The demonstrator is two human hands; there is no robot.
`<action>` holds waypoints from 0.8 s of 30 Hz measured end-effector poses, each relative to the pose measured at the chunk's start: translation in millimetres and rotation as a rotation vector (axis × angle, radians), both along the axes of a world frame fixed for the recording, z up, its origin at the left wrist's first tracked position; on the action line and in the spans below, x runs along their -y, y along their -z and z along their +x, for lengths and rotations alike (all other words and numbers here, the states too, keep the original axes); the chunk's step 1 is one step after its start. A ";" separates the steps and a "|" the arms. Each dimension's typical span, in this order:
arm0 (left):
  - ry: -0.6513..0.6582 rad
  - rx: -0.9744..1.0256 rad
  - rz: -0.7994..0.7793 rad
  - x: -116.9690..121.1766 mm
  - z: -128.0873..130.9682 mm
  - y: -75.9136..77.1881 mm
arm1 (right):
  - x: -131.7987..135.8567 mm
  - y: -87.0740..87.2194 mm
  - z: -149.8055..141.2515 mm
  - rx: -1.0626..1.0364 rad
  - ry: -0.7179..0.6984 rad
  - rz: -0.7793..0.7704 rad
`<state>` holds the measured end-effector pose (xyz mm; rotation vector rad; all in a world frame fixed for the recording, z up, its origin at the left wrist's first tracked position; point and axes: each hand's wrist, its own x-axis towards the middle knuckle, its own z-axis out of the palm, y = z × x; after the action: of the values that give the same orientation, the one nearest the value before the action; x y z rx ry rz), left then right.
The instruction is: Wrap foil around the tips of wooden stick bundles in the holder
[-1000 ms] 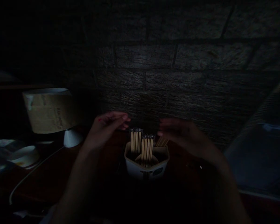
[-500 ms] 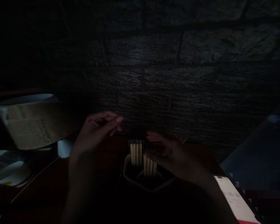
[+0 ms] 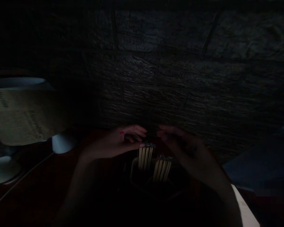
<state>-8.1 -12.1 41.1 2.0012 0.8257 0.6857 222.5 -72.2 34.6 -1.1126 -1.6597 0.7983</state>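
In dim light, my left hand (image 3: 123, 138) reaches in from the left with fingers loosely stretched and thumb apart. Its thumb tip overlaps the top of a bundle of thin wooden sticks (image 3: 145, 158); whether it touches is unclear. My right hand (image 3: 186, 148) is opposite, its fingers bent and nothing visible in them. It hovers behind and right of a second stick bundle (image 3: 162, 169). Both bundles stand upright with shiny, dark wrapped-looking tops. They are in a dark angular container (image 3: 132, 175), whose lower part is lost in shadow.
A printed paper-covered tub (image 3: 21, 116) stands at left, with a white cup-like object (image 3: 62, 143) and a white dish (image 3: 1, 170) near it. A thin cord (image 3: 23, 178) crosses the table. A stone-block wall (image 3: 142, 72) rises behind; a bright flat object (image 3: 245, 208) lies lower right.
My left hand has moved right, from above the table to the left bundle's top. My right hand has lifted off the right bundle, uncovering its top. The view has shifted slightly.
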 end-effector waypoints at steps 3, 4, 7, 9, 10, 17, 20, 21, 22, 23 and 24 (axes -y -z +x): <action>0.070 0.014 -0.014 -3.6 4.6 5.0 | -7.8 -0.3 -2.8 0.060 -0.046 -0.020; 0.088 0.017 -0.027 -4.6 5.2 6.1 | -9.3 0.6 -4.0 0.068 -0.061 -0.028; 0.111 0.030 -0.044 -5.3 5.7 7.6 | -10.1 3.0 -6.8 0.074 -0.065 -0.004; 0.117 0.018 -0.047 -4.1 6.5 7.2 | -7.6 1.8 -7.0 0.121 -0.048 0.022; 0.120 0.007 -0.053 -3.2 7.0 6.8 | -5.6 0.3 -6.4 0.166 -0.043 0.024; 0.086 -0.033 -0.098 1.6 5.7 5.2 | 7.7 -9.6 0.8 0.443 -0.028 0.052; 0.074 -0.044 -0.080 0.9 4.9 6.1 | 8.3 -9.4 1.1 0.515 -0.013 0.050; 0.071 -0.054 -0.073 0.6 5.3 6.5 | 7.9 -9.3 0.7 0.530 -0.023 0.041; 0.069 -0.064 -0.066 0.4 6.0 6.8 | 7.4 -9.2 0.2 0.535 -0.039 0.033; 0.071 -0.072 -0.057 0.3 6.8 7.2 | 6.9 -9.2 -0.3 0.535 -0.056 0.025; 0.075 -0.076 -0.049 0.2 7.7 7.7 | 6.4 -9.2 -0.7 0.530 -0.067 0.026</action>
<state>-0.4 -12.4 33.4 2.0141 0.7998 0.5442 221.8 -78.6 43.8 -1.3323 -2.1451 0.5456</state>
